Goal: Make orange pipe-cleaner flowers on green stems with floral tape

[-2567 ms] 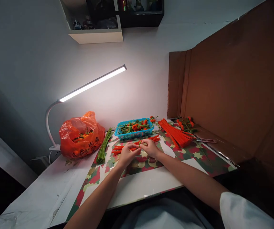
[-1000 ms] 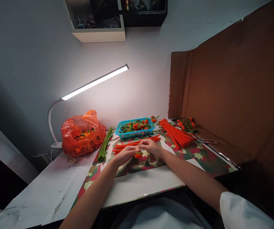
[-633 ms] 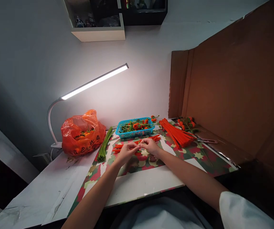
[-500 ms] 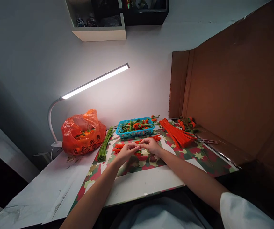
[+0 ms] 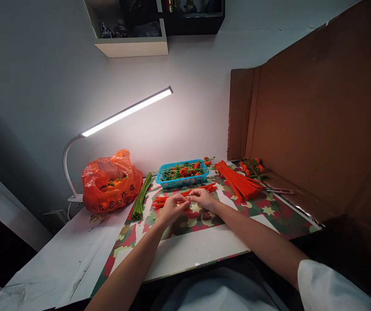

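Observation:
My left hand (image 5: 174, 208) and my right hand (image 5: 202, 199) meet over the middle of the table, thumbs and fingertips pinched together. Between them is a small orange pipe-cleaner flower with a green stem, seen in an earlier frame and now almost wholly hidden by my fingers. Just behind my hands lie several loose orange pipe cleaners (image 5: 210, 187), partly covered by them. A bundle of green pipe cleaners (image 5: 142, 196) rests to the left. Behind, a blue plastic basket (image 5: 169, 185) holds orange flowers on green stems.
A thick fanned bundle of orange pipe cleaners (image 5: 239, 181) lies at right, near finished-looking flowers (image 5: 252, 167) and a pair of scissors (image 5: 281, 191). An orange plastic bag (image 5: 109, 190) stands at left below a lit lamp (image 5: 127, 113). Cardboard (image 5: 315, 116) walls the right side.
A second ago the orange flower hung in view below my fingertips; now my left hand has turned and covers it. Both hands stay together in nearly the same place.

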Available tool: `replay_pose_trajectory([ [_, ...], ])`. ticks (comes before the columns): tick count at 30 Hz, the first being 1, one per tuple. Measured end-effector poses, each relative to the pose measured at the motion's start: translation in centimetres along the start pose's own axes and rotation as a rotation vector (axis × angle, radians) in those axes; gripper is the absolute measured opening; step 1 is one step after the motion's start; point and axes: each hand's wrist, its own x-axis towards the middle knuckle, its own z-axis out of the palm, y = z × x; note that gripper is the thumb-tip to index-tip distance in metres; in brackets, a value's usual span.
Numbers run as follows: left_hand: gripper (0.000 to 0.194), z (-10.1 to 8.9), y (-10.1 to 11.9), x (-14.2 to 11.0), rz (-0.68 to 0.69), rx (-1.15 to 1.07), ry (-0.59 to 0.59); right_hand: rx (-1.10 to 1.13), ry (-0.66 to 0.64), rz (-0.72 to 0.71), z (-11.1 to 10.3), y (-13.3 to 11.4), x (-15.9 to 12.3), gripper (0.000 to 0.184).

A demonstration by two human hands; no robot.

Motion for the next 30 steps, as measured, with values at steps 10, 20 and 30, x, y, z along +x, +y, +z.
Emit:
replay_pose_trajectory([
  [10,0.039,-0.8,0.6,-0.3,-0.089,-0.229,-0.3,0.02,-0.166,-0.081,-1.0,-0.1,-0.2,0.04],
  [20,0.04,-0.1,0.4,-0.1,-0.111,-0.067,-0.161,-0.093,-0.087,-0.081,-0.6,0.7,0.2,0.034],
  [30,0.037,-0.2,0.4,0.0,-0.014,0.109,0.026,-0.236,0.003,-0.119,-0.6,1.0,0.2,0.027],
])
